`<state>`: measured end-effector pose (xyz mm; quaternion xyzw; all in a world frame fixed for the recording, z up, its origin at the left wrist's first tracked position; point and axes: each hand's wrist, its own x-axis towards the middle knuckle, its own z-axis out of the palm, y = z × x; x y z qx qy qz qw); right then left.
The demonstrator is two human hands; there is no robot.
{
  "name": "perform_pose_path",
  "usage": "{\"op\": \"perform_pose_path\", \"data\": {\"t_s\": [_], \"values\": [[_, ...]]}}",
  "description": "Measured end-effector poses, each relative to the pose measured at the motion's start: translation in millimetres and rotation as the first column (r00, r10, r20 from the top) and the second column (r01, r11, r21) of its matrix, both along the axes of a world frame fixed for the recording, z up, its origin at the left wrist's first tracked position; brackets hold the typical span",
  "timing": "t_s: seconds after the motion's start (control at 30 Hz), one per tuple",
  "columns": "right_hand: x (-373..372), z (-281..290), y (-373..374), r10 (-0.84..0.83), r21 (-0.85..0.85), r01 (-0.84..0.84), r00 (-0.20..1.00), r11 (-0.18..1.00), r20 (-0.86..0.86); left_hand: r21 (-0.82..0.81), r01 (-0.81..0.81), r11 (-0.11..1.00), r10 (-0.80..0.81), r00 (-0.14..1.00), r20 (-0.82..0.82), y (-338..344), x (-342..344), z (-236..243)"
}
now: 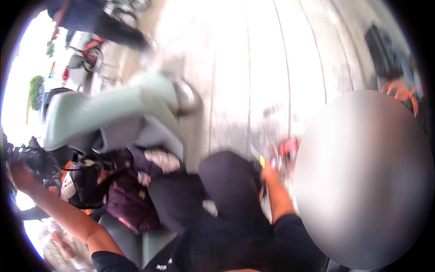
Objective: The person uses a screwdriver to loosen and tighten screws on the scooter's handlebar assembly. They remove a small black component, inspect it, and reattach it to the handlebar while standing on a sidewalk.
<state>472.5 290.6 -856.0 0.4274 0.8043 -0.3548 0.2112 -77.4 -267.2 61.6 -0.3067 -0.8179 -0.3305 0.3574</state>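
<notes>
Right hand (270, 176): fingers (267, 167) closed round slim tool (262, 160), pale tip (254, 152) beyond them; left hand (21, 177): blurred, grip cannot be told, green scooter (106, 109) right of its fingers

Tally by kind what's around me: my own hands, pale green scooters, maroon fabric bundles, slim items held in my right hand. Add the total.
Own hands: 2 (left hand, right hand)
Pale green scooter: 1
Maroon fabric bundle: 1
Slim white-and-yellow item: 1
Total: 5
</notes>
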Motion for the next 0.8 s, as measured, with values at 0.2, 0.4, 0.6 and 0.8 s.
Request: {"op": "perform_pose_path", "data": {"t_s": [0.2,0.4,0.6,0.8], "values": [[-28,91,7,0.106,-0.310,-0.070,0.989,0.948,0.103,0.470,0.303,0.829,-0.360,0.932,0.033,156,60,-110],[-54,124,12,-0.078,-0.234,0.044,0.987,0.971,-0.137,0.317,0.294,0.902,-0.310,0.951,-0.002,215,88,-126],[-132,305,67,-0.049,-0.054,0.014,0.669,0.998,-0.741,0.337,0.392,0.856,-0.442,0.893,0.083,259,129,-111],[-108,674,32,0.082,0.098,-0.329,-0.063,0.939,-0.995,0.303,0.551,0.778,-0.552,0.829,-0.091,274,106,-120]]}}
